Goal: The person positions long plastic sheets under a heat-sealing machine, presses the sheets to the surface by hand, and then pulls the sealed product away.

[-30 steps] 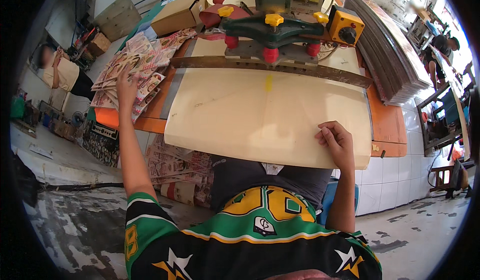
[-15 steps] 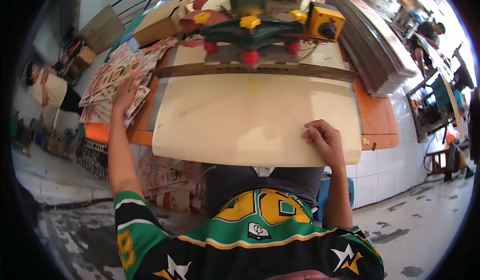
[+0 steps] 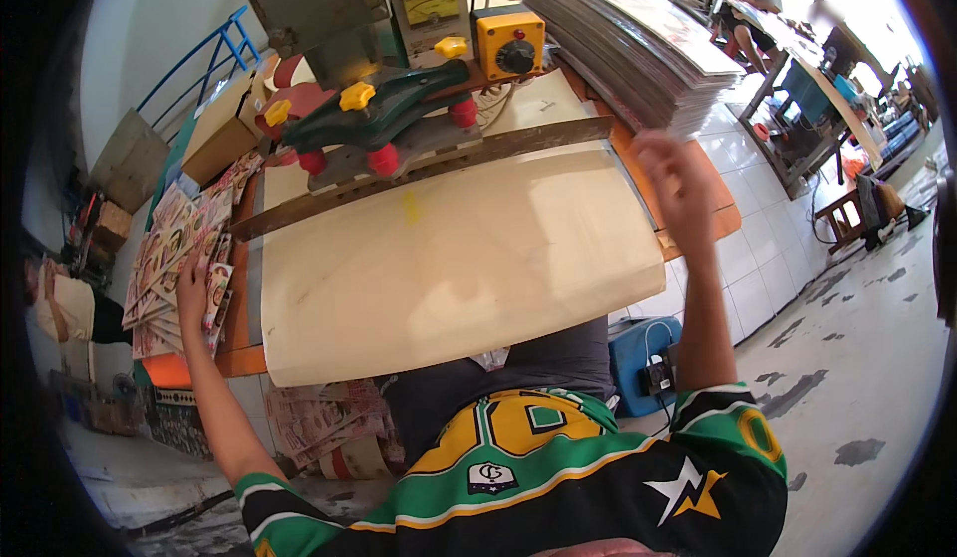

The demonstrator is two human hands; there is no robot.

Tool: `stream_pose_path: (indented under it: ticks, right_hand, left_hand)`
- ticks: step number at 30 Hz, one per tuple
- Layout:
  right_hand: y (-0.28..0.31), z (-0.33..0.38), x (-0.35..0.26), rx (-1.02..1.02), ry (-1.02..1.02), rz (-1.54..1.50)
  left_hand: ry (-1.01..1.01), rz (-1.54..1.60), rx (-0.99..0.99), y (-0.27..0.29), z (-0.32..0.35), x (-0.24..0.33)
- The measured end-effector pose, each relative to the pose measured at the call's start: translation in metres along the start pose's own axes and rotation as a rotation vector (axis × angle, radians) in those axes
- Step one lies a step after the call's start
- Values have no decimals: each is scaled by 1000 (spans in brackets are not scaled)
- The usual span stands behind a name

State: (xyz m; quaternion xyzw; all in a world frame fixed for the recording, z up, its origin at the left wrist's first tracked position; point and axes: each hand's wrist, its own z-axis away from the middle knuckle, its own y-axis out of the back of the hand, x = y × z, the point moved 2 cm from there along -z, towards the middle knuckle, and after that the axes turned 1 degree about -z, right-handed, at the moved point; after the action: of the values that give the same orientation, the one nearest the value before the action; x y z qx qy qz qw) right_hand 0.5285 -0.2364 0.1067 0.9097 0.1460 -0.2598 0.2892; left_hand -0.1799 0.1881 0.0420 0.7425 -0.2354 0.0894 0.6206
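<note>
There are two bare hands (image 3: 191, 286), three yellow knobs (image 3: 357, 97), three red cylinders (image 3: 384, 161), one yellow control box (image 3: 493, 41) bearing one black dial (image 3: 515, 56), one yellow-faced meter (image 3: 432, 7), one metal bar (image 3: 538, 142), one cream sheet (image 3: 478, 258) before it and one tabletop heap of printed packets (image 3: 164, 258)

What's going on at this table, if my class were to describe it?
A seated person has the left hand on a pile of printed sheets; whether it grips any is unclear. The right hand, blurred, is over the table's right side, with nothing visible in it. A cream sheet lies in front, below a machine with a dark green clamp.
</note>
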Motion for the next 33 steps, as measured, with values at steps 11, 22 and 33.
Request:
stream_pose_path:
  ticks: [11,22,33]
  right_hand:
    - [71,-117,106,54,83,665]
    - [53,-124,91,78,139,890]
    - [56,-126,81,12,133,955]
  left_hand:
    - [-328,232,635,-9,173,185]
    - [-231,460,351,-91,253,251]
    - [-193,486,243,-114,255,257]
